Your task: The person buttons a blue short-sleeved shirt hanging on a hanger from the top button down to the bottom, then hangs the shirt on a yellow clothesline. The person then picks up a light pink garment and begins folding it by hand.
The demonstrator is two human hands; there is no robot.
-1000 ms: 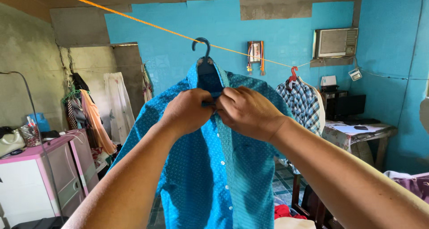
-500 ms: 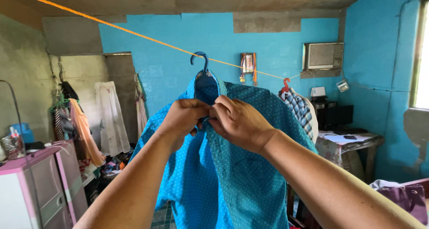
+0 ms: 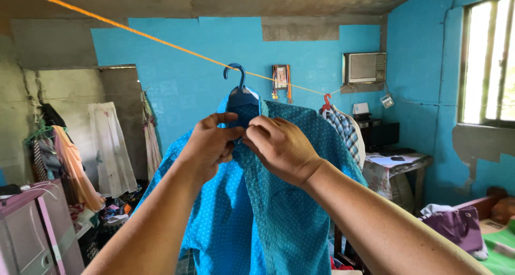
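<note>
The blue dotted shirt [image 3: 252, 210] fills the middle of the view, hanging near the person from a blue plastic hanger [image 3: 240, 95] whose hook sits over the orange line [image 3: 161, 39] that slants down from far left to right across the room. A second ago both front edges were pulled together high at the chest; since then the camera has turned to the right, a window [image 3: 488, 60] has come into view, and the shirt's left front panel has swung further open, so the fronts look to be still unfastened at the collar.

The right hand [image 3: 281, 146] is closed over the collar edge just below the hanger, thumb and forefinger pinching the cloth. The left hand [image 3: 212, 141] is curled beside it, touching it, fingertips gripping the opposite edge of the placket; whether a button lies between them cannot be told.

Farther right on the same line hangs a checked shirt [image 3: 343, 133] on a red hanger [image 3: 325, 100]. Beyond it are a wall air conditioner [image 3: 365, 67] and a cluttered table [image 3: 397, 165]. At far left more clothes [image 3: 75, 162] hang by a doorway, and a purple bag [image 3: 456, 226] lies near right.
</note>
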